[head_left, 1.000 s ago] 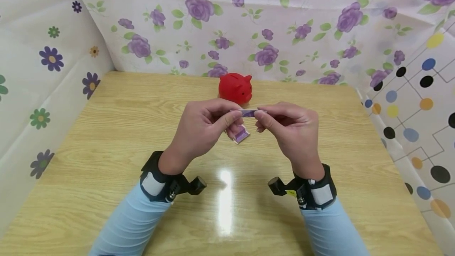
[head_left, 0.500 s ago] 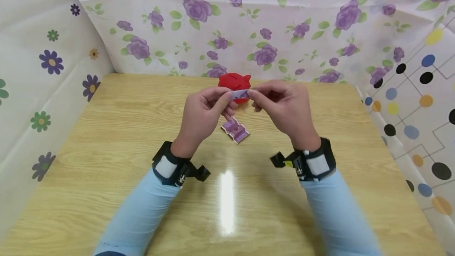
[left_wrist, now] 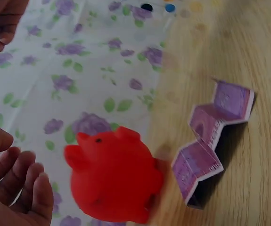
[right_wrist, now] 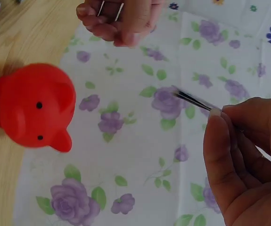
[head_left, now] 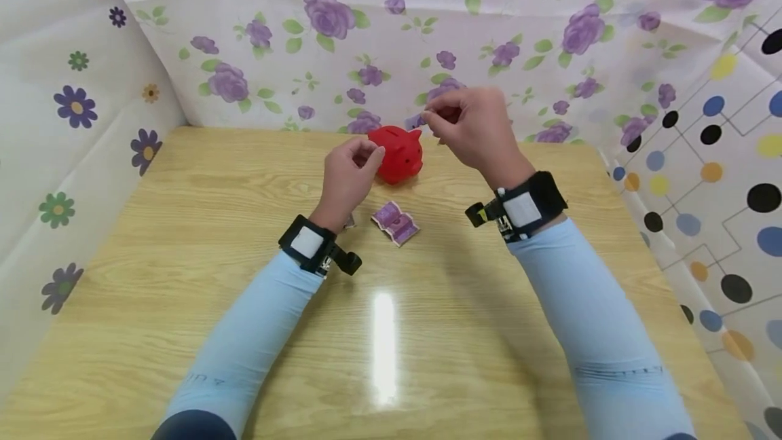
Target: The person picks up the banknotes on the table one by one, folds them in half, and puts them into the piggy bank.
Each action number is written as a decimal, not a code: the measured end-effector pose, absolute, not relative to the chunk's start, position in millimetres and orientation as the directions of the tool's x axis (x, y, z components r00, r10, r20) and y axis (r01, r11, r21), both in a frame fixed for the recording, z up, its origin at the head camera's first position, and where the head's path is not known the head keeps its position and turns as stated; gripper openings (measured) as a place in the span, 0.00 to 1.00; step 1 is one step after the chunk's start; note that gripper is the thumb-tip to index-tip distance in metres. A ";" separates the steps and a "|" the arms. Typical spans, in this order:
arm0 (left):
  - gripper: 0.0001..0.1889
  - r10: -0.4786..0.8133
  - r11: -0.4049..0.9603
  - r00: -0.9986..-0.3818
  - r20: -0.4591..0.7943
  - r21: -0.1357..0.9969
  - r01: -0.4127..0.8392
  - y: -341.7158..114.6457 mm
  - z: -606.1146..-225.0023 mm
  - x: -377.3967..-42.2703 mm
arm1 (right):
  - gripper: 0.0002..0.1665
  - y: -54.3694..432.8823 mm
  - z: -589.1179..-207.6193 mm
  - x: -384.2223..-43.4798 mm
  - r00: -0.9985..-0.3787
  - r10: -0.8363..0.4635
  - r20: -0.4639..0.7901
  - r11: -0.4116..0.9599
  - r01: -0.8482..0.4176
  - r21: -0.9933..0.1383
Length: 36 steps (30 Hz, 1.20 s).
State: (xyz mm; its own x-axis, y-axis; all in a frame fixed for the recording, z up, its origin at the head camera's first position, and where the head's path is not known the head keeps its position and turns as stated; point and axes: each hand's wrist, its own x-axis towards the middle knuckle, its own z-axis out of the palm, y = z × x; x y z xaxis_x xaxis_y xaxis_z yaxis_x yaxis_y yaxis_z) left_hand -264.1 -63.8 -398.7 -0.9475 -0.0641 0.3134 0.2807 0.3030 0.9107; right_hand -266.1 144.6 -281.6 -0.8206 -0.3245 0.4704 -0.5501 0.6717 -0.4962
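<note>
Raised at the back of the table, my right hand (head_left: pixel 475 129) pinches a narrow folded banknote (right_wrist: pixel 192 100) between thumb and fingertips. The strip points left, to the upper right of a red piggy bank (head_left: pixel 397 155). My left hand (head_left: pixel 345 178) hovers at the pig's left side, its fingertips overlapping the pig in the head view. Nothing sits in its loosely curled fingers (left_wrist: pixel 24 183) in the left wrist view. A purple banknote (head_left: pixel 396 224) with zigzag folds stands on the table in front of the pig.
A small greyish scrap (head_left: pixel 350 221) shows beside my left wrist, mostly hidden by it. Flower-print cloth (head_left: pixel 269 53) hangs behind the table (head_left: pixel 464 358), and a dotted cloth (head_left: pixel 721 209) borders the right side.
Both hands held the folded banknote before. My left hand has let go and stays near the pig, while my right hand has moved up and away with the note.
</note>
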 end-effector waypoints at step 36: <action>0.42 0.025 0.735 -0.998 0.065 0.675 0.062 -39.9 -411.7 -335.3 | 0.13 118.5 -271.3 -343.6 -0.911 -0.400 0.098 0.824 -0.404 -0.397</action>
